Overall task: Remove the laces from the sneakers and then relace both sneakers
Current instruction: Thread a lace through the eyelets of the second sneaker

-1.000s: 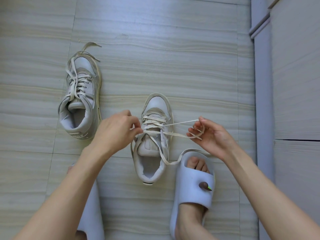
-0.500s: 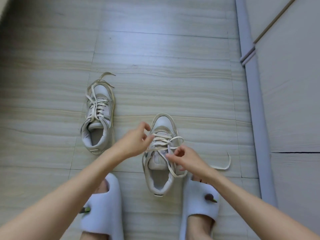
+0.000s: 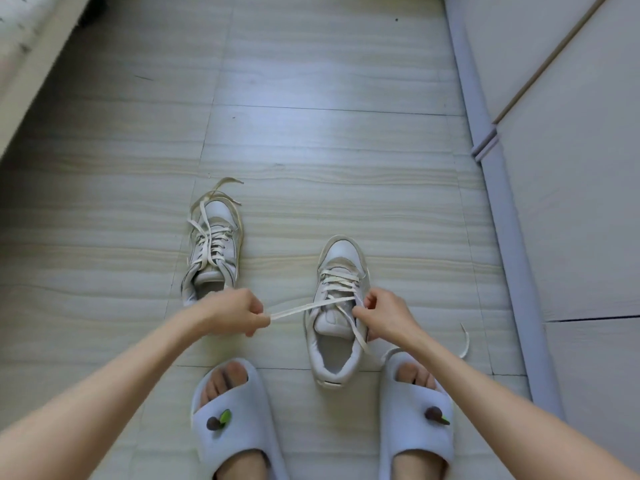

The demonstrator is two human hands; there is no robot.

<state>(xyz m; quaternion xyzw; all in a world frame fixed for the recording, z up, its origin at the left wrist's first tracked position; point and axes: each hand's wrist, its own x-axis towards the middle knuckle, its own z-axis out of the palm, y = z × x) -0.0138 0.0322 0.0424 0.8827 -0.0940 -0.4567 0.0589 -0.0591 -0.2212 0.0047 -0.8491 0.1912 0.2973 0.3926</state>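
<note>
Left hand grip is pinching the flat cream lace, now drawing it taut leftward from the near white leather sneaker on the pale tiled floor, while right hand, earlier pulling rightward, is pinching at the eyelets, so lacing is advancing.

Seen from above, two bare hands work on a white sneaker standing on a pale tiled floor. The left hand pinches its lace taut to the sneaker's left; the right hand grips the sneaker's right side. Left of that sneaker stands a second laced sneaker; just near of it are two feet in white slippers.
</note>
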